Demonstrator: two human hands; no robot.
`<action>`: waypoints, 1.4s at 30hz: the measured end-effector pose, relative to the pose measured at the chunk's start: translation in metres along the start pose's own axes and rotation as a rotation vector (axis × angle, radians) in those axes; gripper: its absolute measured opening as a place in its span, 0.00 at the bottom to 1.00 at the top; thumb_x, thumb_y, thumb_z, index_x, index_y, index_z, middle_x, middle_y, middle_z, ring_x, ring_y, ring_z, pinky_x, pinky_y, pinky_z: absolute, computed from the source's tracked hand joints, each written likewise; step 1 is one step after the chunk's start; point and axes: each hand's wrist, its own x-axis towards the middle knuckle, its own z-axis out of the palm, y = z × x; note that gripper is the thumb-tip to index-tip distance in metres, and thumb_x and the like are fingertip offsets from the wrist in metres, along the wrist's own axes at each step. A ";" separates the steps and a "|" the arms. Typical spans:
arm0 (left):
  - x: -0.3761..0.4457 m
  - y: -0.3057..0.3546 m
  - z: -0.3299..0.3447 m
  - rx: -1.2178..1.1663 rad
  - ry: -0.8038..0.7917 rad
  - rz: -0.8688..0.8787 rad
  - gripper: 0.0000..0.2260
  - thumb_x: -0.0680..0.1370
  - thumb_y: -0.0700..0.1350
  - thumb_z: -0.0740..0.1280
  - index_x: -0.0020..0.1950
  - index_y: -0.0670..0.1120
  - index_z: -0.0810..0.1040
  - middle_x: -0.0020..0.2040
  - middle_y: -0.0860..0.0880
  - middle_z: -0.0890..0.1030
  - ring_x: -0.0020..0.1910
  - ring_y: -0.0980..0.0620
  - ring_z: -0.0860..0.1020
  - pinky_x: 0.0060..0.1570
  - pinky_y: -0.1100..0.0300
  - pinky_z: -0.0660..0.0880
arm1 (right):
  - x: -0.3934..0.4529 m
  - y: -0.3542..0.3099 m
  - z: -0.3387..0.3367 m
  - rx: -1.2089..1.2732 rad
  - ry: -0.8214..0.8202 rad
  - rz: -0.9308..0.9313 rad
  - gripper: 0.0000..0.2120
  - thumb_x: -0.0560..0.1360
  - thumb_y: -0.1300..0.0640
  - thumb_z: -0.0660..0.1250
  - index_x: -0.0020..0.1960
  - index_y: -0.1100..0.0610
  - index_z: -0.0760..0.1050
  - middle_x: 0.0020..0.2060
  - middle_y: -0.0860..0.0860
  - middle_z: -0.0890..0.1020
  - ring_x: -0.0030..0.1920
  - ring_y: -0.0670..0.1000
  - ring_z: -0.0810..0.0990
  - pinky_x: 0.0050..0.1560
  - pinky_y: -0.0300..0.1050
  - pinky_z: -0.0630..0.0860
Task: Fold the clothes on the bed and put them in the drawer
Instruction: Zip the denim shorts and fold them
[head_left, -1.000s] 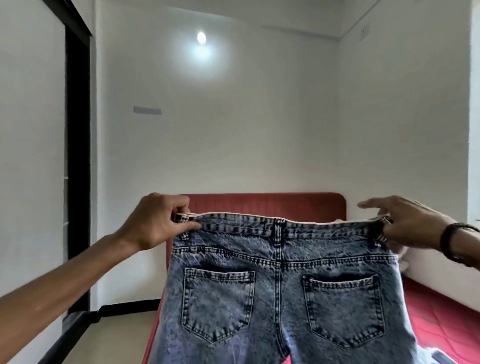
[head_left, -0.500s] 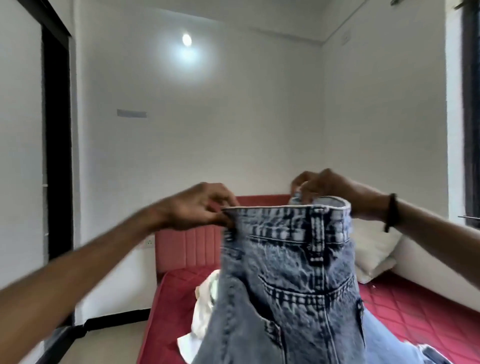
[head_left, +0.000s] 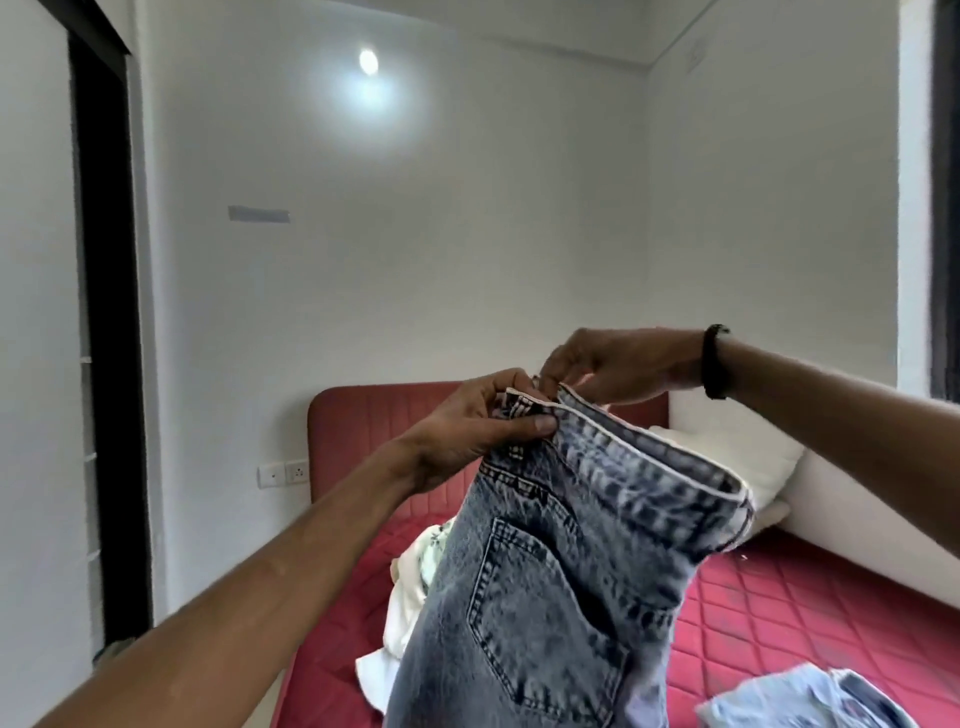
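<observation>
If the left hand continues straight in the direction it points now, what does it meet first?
Most likely the right hand, just beyond the left hand at the jeans waistband; depth is uncertain from one view.

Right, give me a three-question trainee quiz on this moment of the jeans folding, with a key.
1. True or false: the jeans lie flat on the bed.
2. Which hand wears the dark wristband? A. left B. right
3. Fill in: both hands meet at the jeans' ____.

Key
1. False: they hang in the air, doubled lengthwise, held by the left hand and the right hand.
2. B.
3. Waistband.
</observation>
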 end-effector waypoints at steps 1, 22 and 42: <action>0.000 -0.004 -0.001 0.003 0.064 -0.013 0.06 0.78 0.37 0.73 0.51 0.43 0.78 0.48 0.45 0.81 0.49 0.50 0.81 0.51 0.53 0.80 | -0.006 0.000 -0.003 -0.024 -0.081 0.067 0.14 0.79 0.58 0.65 0.50 0.40 0.84 0.50 0.45 0.87 0.53 0.48 0.86 0.61 0.59 0.80; -0.058 -0.001 -0.047 0.444 0.358 -0.080 0.12 0.71 0.44 0.79 0.44 0.44 0.77 0.40 0.44 0.81 0.38 0.54 0.79 0.36 0.62 0.76 | -0.062 0.021 0.054 0.326 0.345 0.100 0.19 0.62 0.50 0.84 0.41 0.62 0.81 0.31 0.53 0.83 0.31 0.51 0.77 0.30 0.43 0.73; 0.017 -0.287 -0.015 0.821 0.608 -0.559 0.17 0.76 0.52 0.74 0.62 0.49 0.79 0.52 0.47 0.84 0.55 0.44 0.81 0.48 0.56 0.76 | 0.026 0.217 0.264 0.803 0.669 0.776 0.13 0.65 0.60 0.79 0.44 0.53 0.76 0.41 0.54 0.81 0.43 0.59 0.82 0.40 0.45 0.79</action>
